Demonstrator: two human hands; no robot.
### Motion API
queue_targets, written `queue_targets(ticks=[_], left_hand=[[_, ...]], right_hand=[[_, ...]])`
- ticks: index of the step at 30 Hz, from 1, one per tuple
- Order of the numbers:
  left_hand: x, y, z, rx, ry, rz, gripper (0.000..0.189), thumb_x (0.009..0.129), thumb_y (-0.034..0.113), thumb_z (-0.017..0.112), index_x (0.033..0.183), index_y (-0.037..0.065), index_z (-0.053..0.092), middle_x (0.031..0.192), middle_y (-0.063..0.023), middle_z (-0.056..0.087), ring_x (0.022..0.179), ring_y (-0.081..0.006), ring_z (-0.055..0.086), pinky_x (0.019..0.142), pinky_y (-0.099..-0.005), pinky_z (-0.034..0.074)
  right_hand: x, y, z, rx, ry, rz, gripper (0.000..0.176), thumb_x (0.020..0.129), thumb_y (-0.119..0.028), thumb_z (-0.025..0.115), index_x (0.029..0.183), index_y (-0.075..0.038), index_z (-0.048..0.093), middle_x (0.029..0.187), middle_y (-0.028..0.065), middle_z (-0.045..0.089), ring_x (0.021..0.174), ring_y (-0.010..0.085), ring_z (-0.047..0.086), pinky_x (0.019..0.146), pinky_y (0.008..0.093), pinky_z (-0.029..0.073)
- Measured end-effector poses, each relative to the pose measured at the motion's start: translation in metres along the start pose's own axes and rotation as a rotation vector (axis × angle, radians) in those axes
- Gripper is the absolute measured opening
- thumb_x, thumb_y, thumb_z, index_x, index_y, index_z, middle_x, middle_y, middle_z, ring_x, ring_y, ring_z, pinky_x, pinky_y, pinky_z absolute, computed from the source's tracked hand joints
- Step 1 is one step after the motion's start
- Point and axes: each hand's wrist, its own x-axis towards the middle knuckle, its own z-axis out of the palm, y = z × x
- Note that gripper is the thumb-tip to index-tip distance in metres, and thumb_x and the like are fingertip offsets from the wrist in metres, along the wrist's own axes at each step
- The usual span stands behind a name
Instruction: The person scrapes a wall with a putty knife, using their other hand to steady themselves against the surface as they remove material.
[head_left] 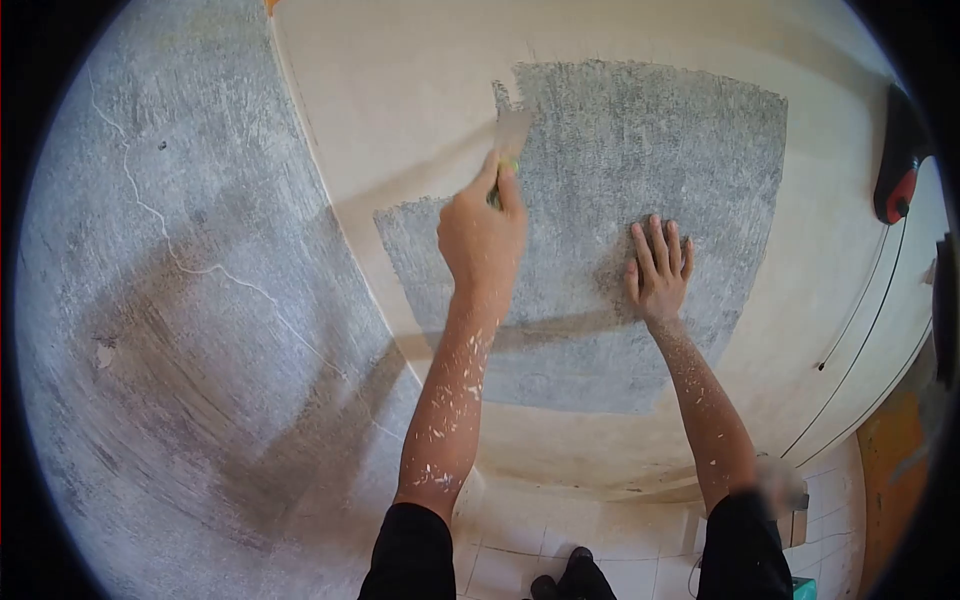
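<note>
The left hand [482, 235] is clamped round the green handle of a flat metal scraper [512, 132]. The blade points to 12 o'clock from the hand and touches the cream wall [400, 90] at the edge of a rough grey patch [650, 140]. At 3 o'clock, the right hand [658, 268] lies flat on that patch, fingers spread.

One grey scraped patch [640, 200] is counted on the cream wall. Two hands are seen at it: one left hand [482, 235] at its left edge, closed round one scraper [512, 135], and one right hand [660, 265] laid flat on it. One red-and-black tool [897, 160] is counted right of the patch, one long crack [190, 265] far left of it
</note>
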Motion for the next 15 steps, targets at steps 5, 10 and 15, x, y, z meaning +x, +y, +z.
queue_targets(ticks=[5,10,15], left_hand=[[-0.001,-0.012,0.022,-0.012,0.151,0.12,0.034,0.097,0.029,0.058,0.122,0.008,0.069,0.093,-0.0208,0.073,0.088,-0.0354,0.071,0.079,-0.0391,0.055],[0.018,0.016,-0.012,0.053,0.027,-0.029,0.036,0.097,0.03,0.057,0.122,0.008,0.069,0.099,-0.0214,0.072,0.094,-0.0361,0.07,0.083,-0.0385,0.054],[-0.008,-0.008,-0.006,0.036,0.065,0.039,0.036,0.097,0.03,0.057,0.121,0.006,0.069,0.099,-0.0216,0.072,0.097,-0.036,0.07,0.085,-0.0393,0.054]], right_hand=[[0.003,0.001,0.001,-0.006,0.02,0.0,0.05,0.098,-0.032,0.045,0.147,-0.023,0.048,0.157,0.0014,0.038,0.148,0.0239,0.029,0.123,0.0475,0.009],[0.004,0.0,-0.004,-0.007,-0.007,-0.005,0.05,0.098,-0.033,0.045,0.147,-0.024,0.048,0.157,0.0008,0.039,0.148,0.0236,0.028,0.123,0.0474,0.009],[0.004,-0.001,-0.002,0.01,0.02,-0.002,0.05,0.098,-0.032,0.045,0.147,-0.024,0.049,0.157,0.0008,0.039,0.148,0.0225,0.029,0.123,0.0472,0.009]])
